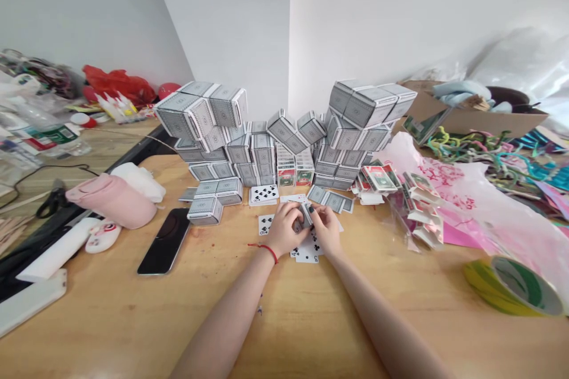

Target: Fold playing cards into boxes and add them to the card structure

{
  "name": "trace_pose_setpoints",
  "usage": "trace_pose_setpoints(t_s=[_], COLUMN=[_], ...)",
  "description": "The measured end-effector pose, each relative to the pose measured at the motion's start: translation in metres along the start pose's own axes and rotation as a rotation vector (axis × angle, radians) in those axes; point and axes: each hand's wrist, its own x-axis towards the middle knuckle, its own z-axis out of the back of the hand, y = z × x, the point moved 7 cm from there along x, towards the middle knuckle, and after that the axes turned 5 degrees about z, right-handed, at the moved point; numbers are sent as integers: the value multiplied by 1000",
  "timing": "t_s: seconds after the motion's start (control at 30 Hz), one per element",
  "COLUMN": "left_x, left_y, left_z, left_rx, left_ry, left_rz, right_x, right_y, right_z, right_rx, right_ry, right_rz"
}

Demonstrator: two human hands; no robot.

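Both my hands meet over the wooden table (311, 320) and pinch a small folded playing card piece (306, 214) between them. My left hand (284, 230), with a red string at the wrist, grips its left side. My right hand (324, 226), nails dark, grips its right side. Loose face-up cards (307, 253) lie under my hands, a nine of spades (264, 194) just beyond them. Behind stands a wall of folded card blocks (262, 142).
A black phone (164, 241) lies to the left, beside a pink pouch (113, 200) and white items. A roll of yellow-green tape (515, 287) sits at the right near pink plastic bags (480, 207), unfolded card packs (418, 201) and a cardboard box (466, 115).
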Motion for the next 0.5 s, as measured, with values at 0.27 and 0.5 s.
trace_pose_setpoints(t_s=[0.27,0.5], left_x=[-3,-5], left_y=[4,3], left_z=[-9,-8], left_rx=[-17,15], left_ry=[79,62], left_rz=[41,60], right_x=[-2,-2], right_y=[6,5], right_z=[1,-4], right_rx=[-153,17], right_ry=[84,153], right_rz=[79,-36])
